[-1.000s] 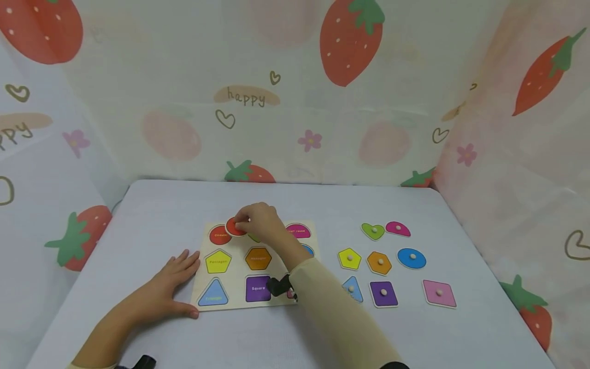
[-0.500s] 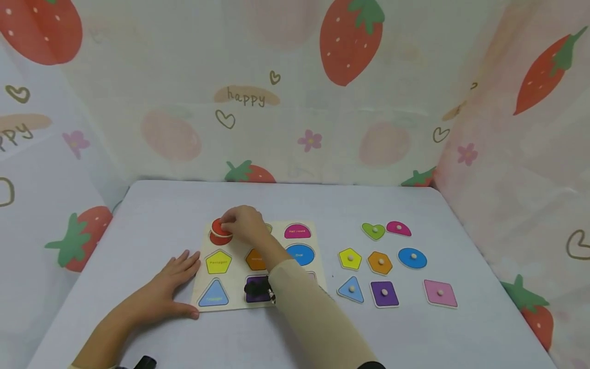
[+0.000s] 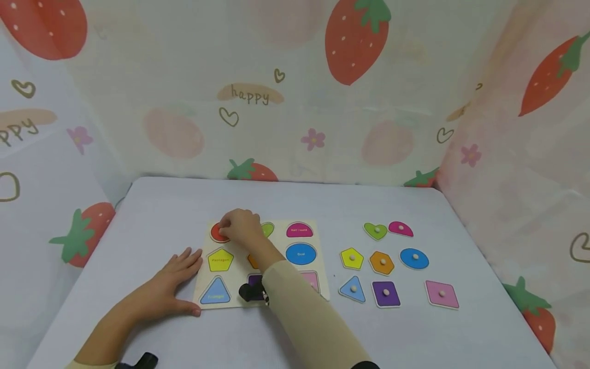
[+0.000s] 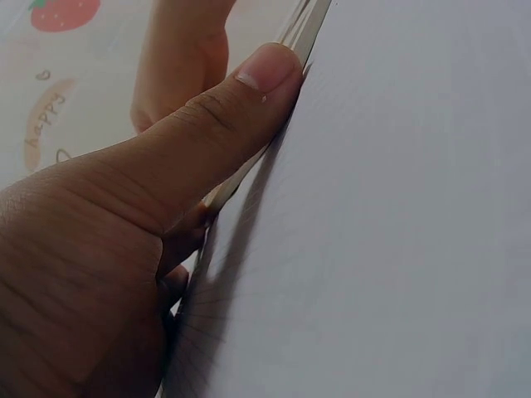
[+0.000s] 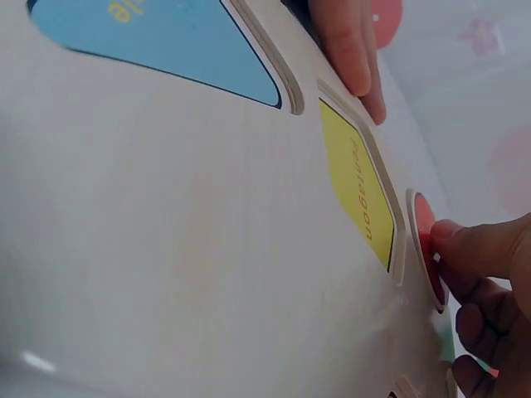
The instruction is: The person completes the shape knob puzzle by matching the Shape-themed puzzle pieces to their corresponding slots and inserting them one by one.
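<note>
My right hand (image 3: 243, 228) pinches a red circular puzzle piece (image 3: 216, 233) at the top left recess of the pale puzzle board (image 3: 236, 287). In the right wrist view the thumb and fingers meet on that red piece (image 5: 424, 228); its knob is hidden, and I cannot tell if it lies fully flat. My left hand (image 3: 168, 287) rests on the table with fingers spread, thumb and fingertips against the board's left edge. The left wrist view shows its thumb (image 4: 236, 104) along the board's side. Printed recesses on the board include a yellow pentagon (image 3: 220, 260) and a blue triangle (image 3: 215, 292).
Several knobbed pieces lie right of the board: a green heart (image 3: 375, 233), magenta half round (image 3: 401, 228), yellow pentagon (image 3: 351, 260), orange hexagon (image 3: 381, 264), blue oval (image 3: 414, 260), blue triangle (image 3: 352, 292), purple square (image 3: 385, 296) and pink piece (image 3: 441, 294).
My right hand has carried the red circular piece left and lowered it over the circular recess. The oval and half round recesses are uncovered. The left hand has stayed in place.
</note>
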The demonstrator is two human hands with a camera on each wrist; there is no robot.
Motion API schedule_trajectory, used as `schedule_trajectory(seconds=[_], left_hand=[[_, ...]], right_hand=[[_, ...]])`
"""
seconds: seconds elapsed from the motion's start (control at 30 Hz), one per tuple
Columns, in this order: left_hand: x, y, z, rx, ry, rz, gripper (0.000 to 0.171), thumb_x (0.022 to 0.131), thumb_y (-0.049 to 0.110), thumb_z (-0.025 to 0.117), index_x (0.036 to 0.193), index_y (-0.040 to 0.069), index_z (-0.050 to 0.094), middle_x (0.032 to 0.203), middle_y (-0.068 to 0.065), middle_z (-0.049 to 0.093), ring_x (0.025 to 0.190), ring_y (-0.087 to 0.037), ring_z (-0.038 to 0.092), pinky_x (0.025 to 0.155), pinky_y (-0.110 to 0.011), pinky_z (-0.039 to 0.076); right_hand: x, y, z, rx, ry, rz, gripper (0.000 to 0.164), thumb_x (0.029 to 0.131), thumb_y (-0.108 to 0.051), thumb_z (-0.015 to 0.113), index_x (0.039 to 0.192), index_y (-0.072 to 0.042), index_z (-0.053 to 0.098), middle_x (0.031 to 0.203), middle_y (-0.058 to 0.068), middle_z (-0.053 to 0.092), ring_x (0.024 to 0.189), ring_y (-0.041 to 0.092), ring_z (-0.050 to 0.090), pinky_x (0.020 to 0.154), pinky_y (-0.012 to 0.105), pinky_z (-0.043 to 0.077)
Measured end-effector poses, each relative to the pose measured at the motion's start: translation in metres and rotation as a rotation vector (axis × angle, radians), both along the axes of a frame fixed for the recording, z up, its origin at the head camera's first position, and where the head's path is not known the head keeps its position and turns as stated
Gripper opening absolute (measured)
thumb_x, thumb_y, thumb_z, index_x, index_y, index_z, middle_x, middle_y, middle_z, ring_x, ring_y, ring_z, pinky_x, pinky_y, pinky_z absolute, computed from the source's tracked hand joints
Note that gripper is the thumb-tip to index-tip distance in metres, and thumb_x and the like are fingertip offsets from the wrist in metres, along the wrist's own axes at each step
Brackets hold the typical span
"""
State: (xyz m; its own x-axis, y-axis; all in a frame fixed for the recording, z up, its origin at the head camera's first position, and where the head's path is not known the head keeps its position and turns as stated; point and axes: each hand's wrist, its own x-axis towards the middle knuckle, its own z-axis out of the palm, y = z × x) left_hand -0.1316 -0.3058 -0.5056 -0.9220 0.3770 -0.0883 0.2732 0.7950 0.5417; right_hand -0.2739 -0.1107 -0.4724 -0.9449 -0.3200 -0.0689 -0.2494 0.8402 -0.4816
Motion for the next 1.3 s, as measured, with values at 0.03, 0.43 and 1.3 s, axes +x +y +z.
schedule_trajectory(seconds=[0.03,0.43,1.3], left_hand=[[-0.001,0.0,0.0,0.0,0.001,-0.002,0.128,0.06,0.076,0.081,0.16,0.011,0.035,0.171,-0.004,0.022,0.16,-0.034,0.006,0.129,-0.053,0.003],[-0.006,-0.001,0.0,0.003,0.006,-0.019,0.127,0.062,0.075,0.082,0.16,0.008,0.034,0.171,-0.006,0.022,0.159,-0.035,0.006,0.129,-0.045,-0.004],[-0.004,0.001,-0.004,0.037,-0.01,-0.025,0.124,0.063,0.07,0.084,0.159,0.007,0.035,0.17,-0.009,0.023,0.158,-0.04,0.006,0.128,-0.052,-0.004]], right_hand=[[0.0,0.001,0.0,0.008,0.008,0.007,0.015,0.095,-0.036,0.074,0.105,-0.027,0.08,0.097,-0.012,0.071,0.095,0.013,0.054,0.097,0.034,0.044],[-0.002,0.0,-0.003,0.051,0.068,0.014,0.016,0.095,-0.038,0.073,0.105,-0.027,0.08,0.094,-0.014,0.072,0.092,0.012,0.057,0.095,0.037,0.044],[0.035,0.034,0.023,-0.001,0.171,0.042,0.034,0.095,-0.044,0.072,0.126,-0.031,0.074,0.122,-0.009,0.071,0.112,0.014,0.057,0.099,0.034,0.051]])
